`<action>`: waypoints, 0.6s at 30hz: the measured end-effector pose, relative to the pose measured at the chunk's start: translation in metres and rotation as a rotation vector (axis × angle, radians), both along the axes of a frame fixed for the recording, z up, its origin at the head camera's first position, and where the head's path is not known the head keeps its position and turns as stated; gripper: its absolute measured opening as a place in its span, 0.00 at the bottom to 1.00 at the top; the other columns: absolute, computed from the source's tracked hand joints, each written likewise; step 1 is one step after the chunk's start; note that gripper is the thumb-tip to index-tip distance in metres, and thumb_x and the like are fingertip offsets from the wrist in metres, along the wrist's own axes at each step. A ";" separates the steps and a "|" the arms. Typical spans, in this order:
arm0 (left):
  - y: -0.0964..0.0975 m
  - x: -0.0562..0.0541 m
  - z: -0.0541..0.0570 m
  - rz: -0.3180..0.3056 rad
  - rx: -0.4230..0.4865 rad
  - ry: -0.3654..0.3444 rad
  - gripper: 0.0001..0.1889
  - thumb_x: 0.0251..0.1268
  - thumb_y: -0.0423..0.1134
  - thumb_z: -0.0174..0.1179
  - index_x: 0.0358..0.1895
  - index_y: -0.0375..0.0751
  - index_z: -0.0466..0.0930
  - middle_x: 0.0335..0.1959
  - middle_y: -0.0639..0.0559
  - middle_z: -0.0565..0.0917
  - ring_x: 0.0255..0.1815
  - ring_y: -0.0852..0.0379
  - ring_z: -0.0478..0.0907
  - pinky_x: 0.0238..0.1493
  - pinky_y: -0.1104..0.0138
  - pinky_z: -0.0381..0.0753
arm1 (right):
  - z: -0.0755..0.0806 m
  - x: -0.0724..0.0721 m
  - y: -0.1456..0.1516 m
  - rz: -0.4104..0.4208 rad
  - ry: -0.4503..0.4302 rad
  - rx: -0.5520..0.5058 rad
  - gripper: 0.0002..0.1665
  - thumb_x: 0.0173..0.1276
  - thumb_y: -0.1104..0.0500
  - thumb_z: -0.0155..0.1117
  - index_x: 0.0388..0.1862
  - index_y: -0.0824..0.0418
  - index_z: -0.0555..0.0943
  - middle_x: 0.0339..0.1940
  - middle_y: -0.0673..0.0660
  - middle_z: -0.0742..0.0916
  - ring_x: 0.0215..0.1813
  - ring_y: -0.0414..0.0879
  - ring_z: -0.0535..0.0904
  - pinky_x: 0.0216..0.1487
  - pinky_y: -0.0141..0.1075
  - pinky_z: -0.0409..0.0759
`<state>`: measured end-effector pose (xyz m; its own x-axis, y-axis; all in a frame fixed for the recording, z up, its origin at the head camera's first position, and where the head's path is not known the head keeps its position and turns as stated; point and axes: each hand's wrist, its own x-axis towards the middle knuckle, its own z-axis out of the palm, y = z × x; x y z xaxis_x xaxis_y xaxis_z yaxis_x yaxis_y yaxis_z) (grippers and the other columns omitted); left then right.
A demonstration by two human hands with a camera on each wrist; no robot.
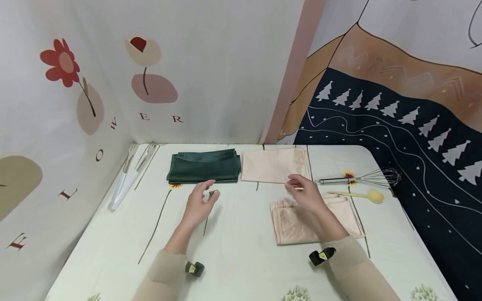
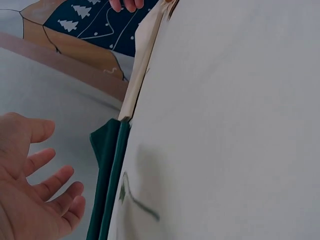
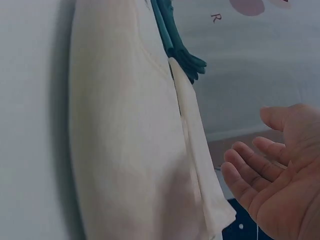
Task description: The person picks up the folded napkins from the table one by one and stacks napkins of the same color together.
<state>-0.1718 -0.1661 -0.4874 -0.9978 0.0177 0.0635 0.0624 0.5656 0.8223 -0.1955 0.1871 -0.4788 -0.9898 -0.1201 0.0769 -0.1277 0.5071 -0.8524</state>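
Your left sleeve showed at seven o'clock in the head view, your right sleeve at five o'clock. Both were plain beige fabric, and each ended in a broad cuff. Past the cuffs, your left forearm, right forearm, left hand and right hand were bare. A compact black left module sat at your left cuff's three o'clock; a black right module sat at your right cuff's nine o'clock. The right housing appeared longer. Each housing carried a small yellow label, its dark marking too small for you to read.
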 end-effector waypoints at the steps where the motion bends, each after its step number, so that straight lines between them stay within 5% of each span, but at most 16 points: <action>1: 0.003 0.001 -0.001 -0.002 0.006 -0.007 0.26 0.74 0.43 0.61 0.70 0.38 0.71 0.67 0.43 0.74 0.69 0.44 0.69 0.68 0.47 0.71 | -0.001 0.002 0.004 -0.004 0.003 -0.004 0.23 0.76 0.59 0.62 0.65 0.69 0.76 0.51 0.64 0.86 0.55 0.59 0.82 0.59 0.50 0.80; 11: 0.035 0.011 -0.015 -0.041 0.069 0.018 0.24 0.71 0.39 0.64 0.67 0.37 0.75 0.62 0.42 0.77 0.65 0.43 0.73 0.66 0.47 0.73 | -0.013 0.021 0.050 -0.083 0.077 0.020 0.22 0.77 0.57 0.62 0.62 0.71 0.77 0.49 0.64 0.86 0.51 0.51 0.81 0.50 0.26 0.77; 18: 0.055 0.021 -0.024 -0.088 0.057 0.007 0.23 0.71 0.40 0.64 0.66 0.38 0.76 0.61 0.44 0.78 0.64 0.45 0.75 0.63 0.50 0.76 | -0.021 0.037 0.081 -0.173 0.073 0.045 0.22 0.76 0.57 0.63 0.61 0.70 0.78 0.48 0.65 0.87 0.44 0.32 0.78 0.47 0.19 0.75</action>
